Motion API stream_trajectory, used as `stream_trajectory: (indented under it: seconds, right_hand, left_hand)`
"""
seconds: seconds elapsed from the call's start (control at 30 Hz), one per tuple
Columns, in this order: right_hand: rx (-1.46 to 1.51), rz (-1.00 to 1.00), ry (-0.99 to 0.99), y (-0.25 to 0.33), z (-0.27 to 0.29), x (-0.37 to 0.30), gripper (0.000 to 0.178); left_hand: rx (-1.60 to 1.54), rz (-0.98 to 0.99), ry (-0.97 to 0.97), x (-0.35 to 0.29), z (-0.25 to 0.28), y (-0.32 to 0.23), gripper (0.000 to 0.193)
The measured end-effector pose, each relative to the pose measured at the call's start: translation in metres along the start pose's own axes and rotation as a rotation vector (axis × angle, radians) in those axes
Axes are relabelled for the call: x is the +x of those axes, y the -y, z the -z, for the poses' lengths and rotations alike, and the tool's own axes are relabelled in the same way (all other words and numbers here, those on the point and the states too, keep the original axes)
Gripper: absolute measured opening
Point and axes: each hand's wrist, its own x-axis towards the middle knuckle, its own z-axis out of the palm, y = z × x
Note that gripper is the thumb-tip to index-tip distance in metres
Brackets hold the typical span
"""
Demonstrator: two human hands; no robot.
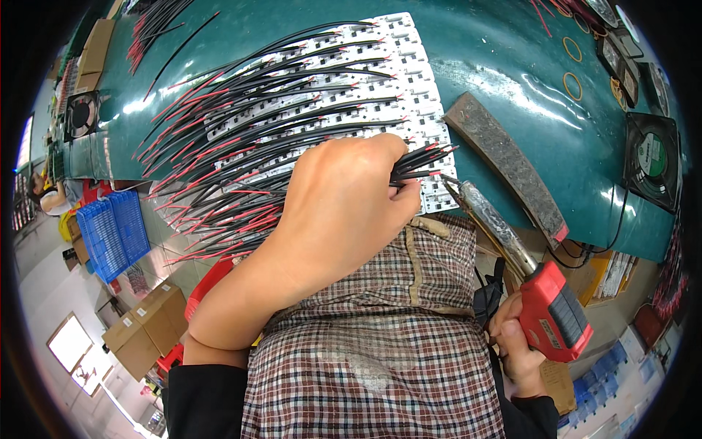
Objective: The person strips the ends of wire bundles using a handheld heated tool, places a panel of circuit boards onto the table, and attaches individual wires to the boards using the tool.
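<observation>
Head view, left hand (344,194) gripping partly hidden wires (418,158), right hand (518,350), partly covered, gripping red soldering gun (556,313)

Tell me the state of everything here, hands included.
Left hand: closed around a bundle of black and red wires.
Right hand: gripping the red and grey soldering gun.
Soldering gun: tip toward the wires; heat cannot be told.
White circuit boards: laid in rows on the glossy green table.
Long dark bar: lying beside the boards.
Right black square fan: cannot tell if spinning.
</observation>
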Motion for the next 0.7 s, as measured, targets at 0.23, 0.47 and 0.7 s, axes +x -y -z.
stream_trajectory:
  seconds: [0.23,0.47,0.7]
  right_hand:
    - [-0.69,0.402,-0.301,0.002,0.034,-0.001,0.01]
    - [-0.64,0.307,-0.283,0.017,0.04,-0.011,0.014]
    - [0.055,0.161,-0.135,0.006,0.007,-0.004,0.027]
  left_hand:
    - [-0.107,0.01,0.004,-0.002,0.002,0.001,0.014]
    - [-0.284,0.136,0.122,0.002,0.007,0.005,0.016]
    - [0.114,-0.172,-0.267,-0.003,0.017,-0.006,0.014]
